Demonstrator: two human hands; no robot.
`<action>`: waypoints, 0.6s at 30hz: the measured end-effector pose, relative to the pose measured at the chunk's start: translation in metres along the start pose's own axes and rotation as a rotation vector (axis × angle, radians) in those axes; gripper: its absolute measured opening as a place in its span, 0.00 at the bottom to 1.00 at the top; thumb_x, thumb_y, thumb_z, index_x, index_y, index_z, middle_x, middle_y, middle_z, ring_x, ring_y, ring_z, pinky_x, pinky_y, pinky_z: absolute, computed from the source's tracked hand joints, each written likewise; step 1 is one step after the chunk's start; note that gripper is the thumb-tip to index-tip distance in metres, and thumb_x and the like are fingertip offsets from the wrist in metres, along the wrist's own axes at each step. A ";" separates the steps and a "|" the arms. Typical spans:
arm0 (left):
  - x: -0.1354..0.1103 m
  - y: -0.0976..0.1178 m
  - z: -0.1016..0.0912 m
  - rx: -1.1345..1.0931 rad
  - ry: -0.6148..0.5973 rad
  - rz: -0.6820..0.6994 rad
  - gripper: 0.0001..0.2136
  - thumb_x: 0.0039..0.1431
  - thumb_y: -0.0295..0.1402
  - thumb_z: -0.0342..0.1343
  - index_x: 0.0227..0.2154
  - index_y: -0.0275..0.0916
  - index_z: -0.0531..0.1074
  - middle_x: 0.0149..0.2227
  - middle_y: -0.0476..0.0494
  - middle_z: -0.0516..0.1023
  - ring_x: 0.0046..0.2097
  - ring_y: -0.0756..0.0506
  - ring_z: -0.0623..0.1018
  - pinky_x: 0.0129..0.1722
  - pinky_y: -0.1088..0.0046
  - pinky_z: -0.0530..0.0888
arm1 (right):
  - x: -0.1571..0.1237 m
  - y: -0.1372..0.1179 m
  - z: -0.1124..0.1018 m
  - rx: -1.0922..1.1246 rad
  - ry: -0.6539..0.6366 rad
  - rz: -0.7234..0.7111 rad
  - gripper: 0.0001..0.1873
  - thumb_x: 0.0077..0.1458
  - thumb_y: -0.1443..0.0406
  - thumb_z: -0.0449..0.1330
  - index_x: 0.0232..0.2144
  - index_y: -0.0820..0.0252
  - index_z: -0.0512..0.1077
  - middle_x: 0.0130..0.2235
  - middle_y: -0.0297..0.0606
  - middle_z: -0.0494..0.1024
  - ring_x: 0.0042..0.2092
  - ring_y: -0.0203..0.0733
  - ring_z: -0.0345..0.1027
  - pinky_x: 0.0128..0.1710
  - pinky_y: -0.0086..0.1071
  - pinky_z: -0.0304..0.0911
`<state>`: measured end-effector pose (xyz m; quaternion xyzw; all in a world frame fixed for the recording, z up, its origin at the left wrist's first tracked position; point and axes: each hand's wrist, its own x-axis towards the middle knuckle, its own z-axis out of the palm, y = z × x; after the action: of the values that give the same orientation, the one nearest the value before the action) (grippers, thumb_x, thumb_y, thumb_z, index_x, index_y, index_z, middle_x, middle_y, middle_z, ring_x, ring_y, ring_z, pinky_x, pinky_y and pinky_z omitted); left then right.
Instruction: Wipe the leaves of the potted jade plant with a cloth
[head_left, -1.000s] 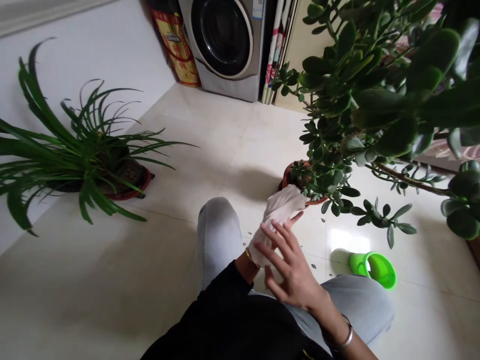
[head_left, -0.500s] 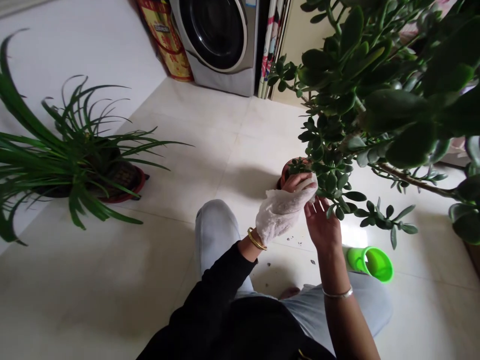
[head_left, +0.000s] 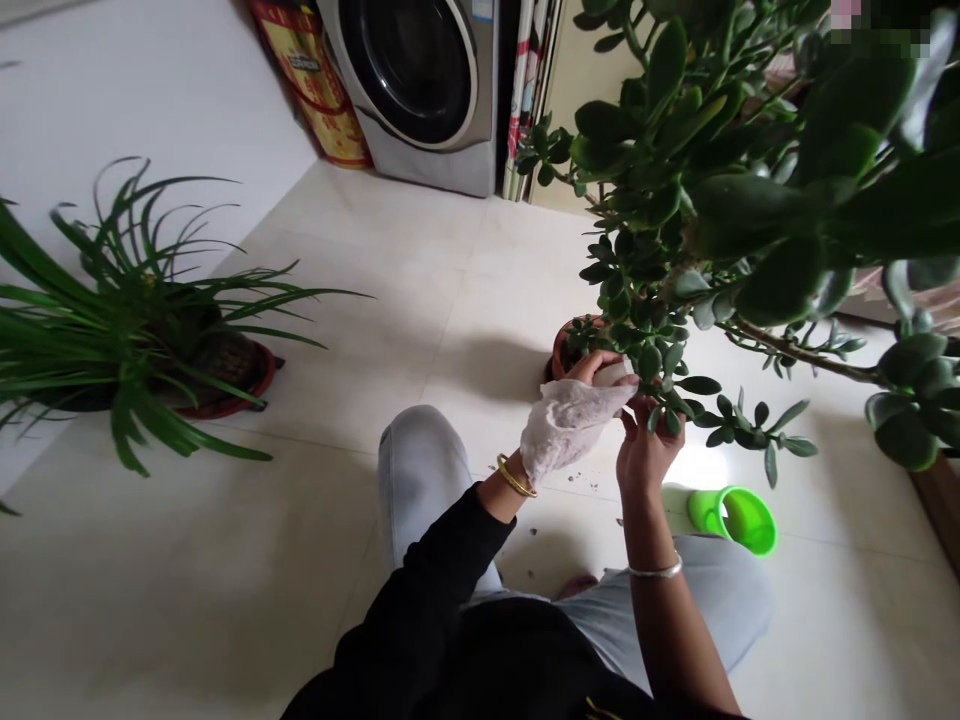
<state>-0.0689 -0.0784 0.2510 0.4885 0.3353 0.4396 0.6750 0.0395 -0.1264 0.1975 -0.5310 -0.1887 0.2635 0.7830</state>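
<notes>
A wet-looking white cloth drapes over the back of my left hand, whose fingers close on it beside the lower leaves of a jade plant. Just to the right, my right hand has its fingers curled in among the same low leaves, closed on a leafy sprig. Leaves partly cover those fingertips, so the exact leaf held is hidden. Behind my left hand shows the rim of the plant's reddish-brown pot.
A bright green cup lies tipped over on the tiled floor by my right knee. Dark crumbs are scattered between my legs. At left stands a long-leaved potted plant. A washing machine and a red-gold container stand at the back.
My right hand's fingers, stretched out beneath the leaves before, are now curled in around them. The cloth on my left hand has shifted slightly. The whole view has moved a little.
</notes>
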 end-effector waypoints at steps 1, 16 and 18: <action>0.003 -0.003 0.001 0.010 -0.050 0.016 0.12 0.58 0.36 0.65 0.45 0.44 0.76 0.46 0.44 0.79 0.46 0.43 0.78 0.42 0.66 0.80 | 0.001 0.000 0.000 -0.020 -0.006 0.002 0.20 0.44 0.60 0.76 0.40 0.55 0.76 0.33 0.27 0.80 0.33 0.33 0.73 0.34 0.30 0.71; 0.003 -0.017 0.016 -0.184 -0.058 -0.094 0.11 0.56 0.33 0.67 0.41 0.41 0.73 0.34 0.49 0.76 0.35 0.50 0.76 0.36 0.74 0.77 | 0.008 0.008 -0.007 -0.099 -0.034 -0.048 0.14 0.42 0.62 0.71 0.34 0.59 0.77 0.27 0.28 0.79 0.28 0.34 0.71 0.31 0.32 0.71; 0.004 -0.016 0.016 -0.236 -0.047 -0.134 0.11 0.57 0.35 0.66 0.41 0.39 0.75 0.35 0.47 0.78 0.35 0.50 0.77 0.35 0.74 0.77 | 0.009 0.007 -0.006 -0.073 -0.030 -0.052 0.14 0.42 0.63 0.71 0.34 0.59 0.78 0.28 0.29 0.80 0.29 0.35 0.72 0.32 0.32 0.71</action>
<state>-0.0492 -0.0824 0.2405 0.3921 0.2973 0.4185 0.7634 0.0485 -0.1239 0.1892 -0.5501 -0.2237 0.2439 0.7667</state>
